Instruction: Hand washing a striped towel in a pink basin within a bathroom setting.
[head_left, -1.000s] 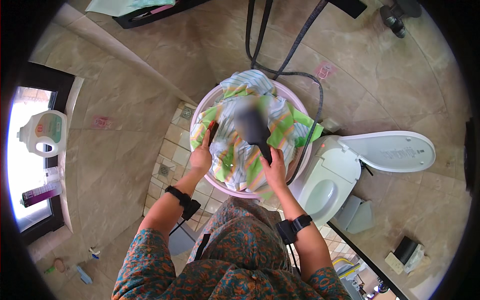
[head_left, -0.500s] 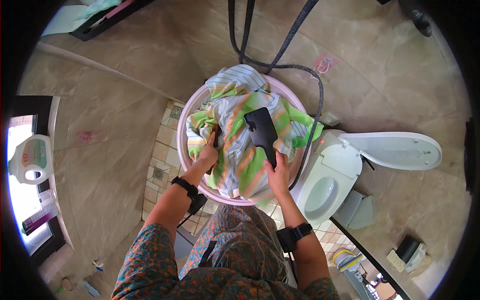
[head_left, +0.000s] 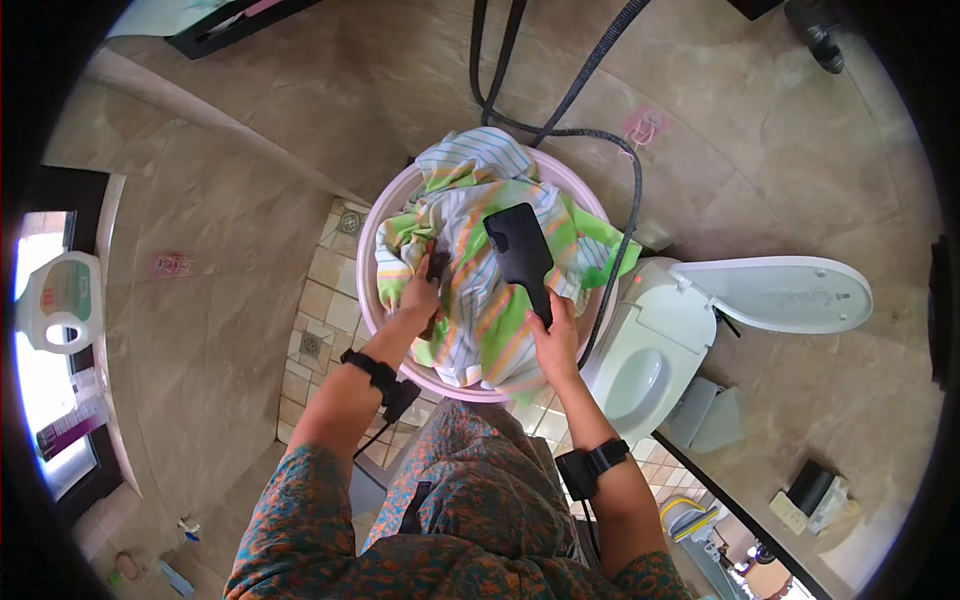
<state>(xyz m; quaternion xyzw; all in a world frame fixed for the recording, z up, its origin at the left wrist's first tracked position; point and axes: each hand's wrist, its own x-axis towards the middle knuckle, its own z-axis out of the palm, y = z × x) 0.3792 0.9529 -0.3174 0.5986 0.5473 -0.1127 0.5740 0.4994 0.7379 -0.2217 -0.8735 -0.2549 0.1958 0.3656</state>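
A striped cloth [head_left: 500,325] in white, green, orange and blue lies bunched in a round pink tub [head_left: 372,245]. My right hand [head_left: 556,342] is closed round the handle of a flat black paddle [head_left: 520,245], whose broad blade lies over the middle of the cloth. To the left, the fingers of my left hand [head_left: 420,297] are curled at the cloth. Something narrow and dark shows beside these fingers, and a brownish bit below the palm; mostly hidden, its kind is unclear. Both my wrists carry black straps with small boxes.
A dark ribbed hose [head_left: 638,190] runs down over the tub's right side. Right of the tub stands a white toilet [head_left: 665,335] with its lid up, and a grey bin [head_left: 708,415] beside it. At far left a white jug [head_left: 62,302] stands by a window. Floor drains [head_left: 349,222] lie left of the tub.
The whole view has shifted slightly. My left fingers have moved a little farther up the cloth, and less of the dark thing shows. The paddle stays in my right hand, nearly unmoved.
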